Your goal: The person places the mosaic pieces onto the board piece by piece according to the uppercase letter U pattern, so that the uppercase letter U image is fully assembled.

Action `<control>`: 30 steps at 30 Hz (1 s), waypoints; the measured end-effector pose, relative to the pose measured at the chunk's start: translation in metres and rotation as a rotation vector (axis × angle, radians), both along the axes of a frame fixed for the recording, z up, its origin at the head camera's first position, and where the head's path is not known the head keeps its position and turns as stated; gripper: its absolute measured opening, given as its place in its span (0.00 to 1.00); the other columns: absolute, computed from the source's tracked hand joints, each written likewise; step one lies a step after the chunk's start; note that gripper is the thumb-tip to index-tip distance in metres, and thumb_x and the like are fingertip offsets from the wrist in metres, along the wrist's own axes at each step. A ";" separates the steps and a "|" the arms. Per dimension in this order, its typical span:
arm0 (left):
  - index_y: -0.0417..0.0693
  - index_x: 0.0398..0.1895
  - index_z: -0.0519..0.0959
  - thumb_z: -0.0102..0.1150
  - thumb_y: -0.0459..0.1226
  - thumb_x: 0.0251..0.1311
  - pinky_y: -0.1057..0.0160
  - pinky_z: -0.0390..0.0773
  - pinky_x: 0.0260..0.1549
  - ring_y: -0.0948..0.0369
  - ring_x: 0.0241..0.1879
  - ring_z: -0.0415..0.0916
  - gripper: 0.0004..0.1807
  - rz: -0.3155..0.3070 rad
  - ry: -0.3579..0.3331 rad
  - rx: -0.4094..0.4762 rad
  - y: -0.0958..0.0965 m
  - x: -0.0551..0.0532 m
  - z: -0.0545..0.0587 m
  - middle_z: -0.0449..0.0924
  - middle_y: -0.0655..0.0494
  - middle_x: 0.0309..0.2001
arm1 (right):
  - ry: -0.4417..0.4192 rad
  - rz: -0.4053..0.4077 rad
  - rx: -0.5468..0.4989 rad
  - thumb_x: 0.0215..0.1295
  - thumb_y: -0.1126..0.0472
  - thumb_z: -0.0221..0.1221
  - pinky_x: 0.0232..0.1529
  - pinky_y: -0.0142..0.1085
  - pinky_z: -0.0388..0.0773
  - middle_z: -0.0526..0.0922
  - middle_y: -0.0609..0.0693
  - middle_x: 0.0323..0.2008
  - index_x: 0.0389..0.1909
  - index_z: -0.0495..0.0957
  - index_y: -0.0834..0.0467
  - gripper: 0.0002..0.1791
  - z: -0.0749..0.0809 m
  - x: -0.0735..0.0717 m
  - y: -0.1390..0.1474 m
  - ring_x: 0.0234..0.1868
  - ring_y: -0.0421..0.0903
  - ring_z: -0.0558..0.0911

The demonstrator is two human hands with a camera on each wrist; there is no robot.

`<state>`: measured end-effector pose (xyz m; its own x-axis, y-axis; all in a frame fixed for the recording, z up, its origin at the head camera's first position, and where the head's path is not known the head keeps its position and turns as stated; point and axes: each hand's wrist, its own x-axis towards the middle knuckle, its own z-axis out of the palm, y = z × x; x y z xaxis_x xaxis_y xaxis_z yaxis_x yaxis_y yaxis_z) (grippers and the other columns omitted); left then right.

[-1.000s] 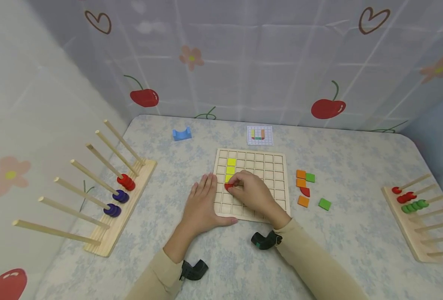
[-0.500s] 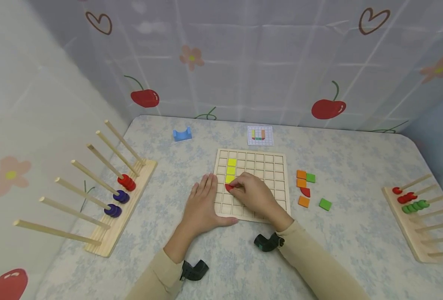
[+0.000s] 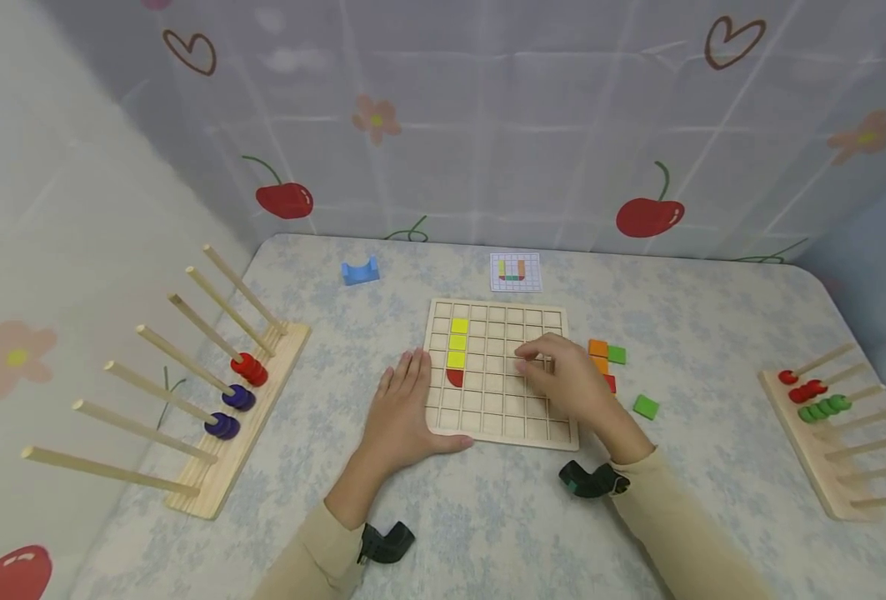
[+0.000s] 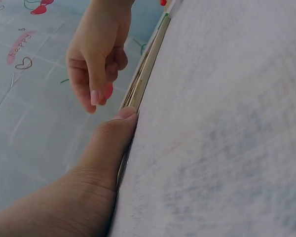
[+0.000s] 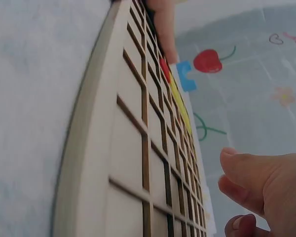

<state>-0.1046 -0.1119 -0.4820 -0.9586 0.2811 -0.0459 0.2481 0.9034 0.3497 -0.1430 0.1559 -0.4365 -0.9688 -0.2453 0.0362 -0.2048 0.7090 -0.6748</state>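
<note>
Currently, left hand [image 3: 401, 414], flat, touches gridded board [image 3: 495, 404]; right hand [image 3: 572, 379] hovers above, loosely bent, empty.

Orange tile [image 3: 600, 364] partly behind right hand [image 3: 573, 379], peg rack [image 3: 812, 450] cut by right edge, tablecloth [image 4: 212, 138] blurred in left-wrist view

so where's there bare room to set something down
Bare: between the wooden rack with purple rings and left hand; between the lone green square tile and green-beaded wooden rack. Crowded: around orange square tiles by right hand.
</note>
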 end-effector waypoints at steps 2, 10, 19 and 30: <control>0.42 0.80 0.37 0.58 0.80 0.35 0.49 0.38 0.78 0.54 0.81 0.32 0.78 0.000 0.001 0.002 0.000 0.000 -0.001 0.36 0.48 0.81 | 0.006 -0.021 0.004 0.69 0.54 0.62 0.38 0.39 0.74 0.83 0.47 0.47 0.50 0.84 0.52 0.13 -0.001 -0.002 0.016 0.37 0.46 0.76; 0.43 0.80 0.36 0.57 0.81 0.35 0.49 0.38 0.78 0.55 0.81 0.32 0.79 0.000 0.004 -0.006 -0.002 0.000 -0.002 0.36 0.49 0.81 | 0.030 -0.125 0.100 0.69 0.55 0.61 0.37 0.41 0.74 0.81 0.52 0.49 0.51 0.83 0.55 0.13 -0.003 -0.004 0.073 0.37 0.50 0.76; 0.43 0.80 0.36 0.58 0.80 0.35 0.49 0.38 0.78 0.54 0.81 0.32 0.79 0.001 0.005 -0.007 -0.002 0.000 -0.003 0.36 0.49 0.81 | 0.031 -0.198 0.148 0.69 0.53 0.62 0.28 0.35 0.71 0.81 0.55 0.50 0.50 0.83 0.55 0.13 -0.008 -0.002 0.109 0.31 0.49 0.72; 0.43 0.80 0.37 0.58 0.80 0.35 0.48 0.38 0.78 0.55 0.81 0.32 0.78 0.002 0.001 0.006 -0.001 0.000 -0.002 0.36 0.50 0.81 | 0.005 -0.217 0.162 0.69 0.55 0.62 0.28 0.36 0.69 0.80 0.57 0.50 0.51 0.83 0.57 0.14 -0.013 -0.005 0.117 0.32 0.49 0.71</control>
<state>-0.1047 -0.1131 -0.4838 -0.9592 0.2795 -0.0436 0.2467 0.9019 0.3545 -0.1483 0.2726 -0.4495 -0.9992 -0.0350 0.0186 -0.0395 0.8354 -0.5482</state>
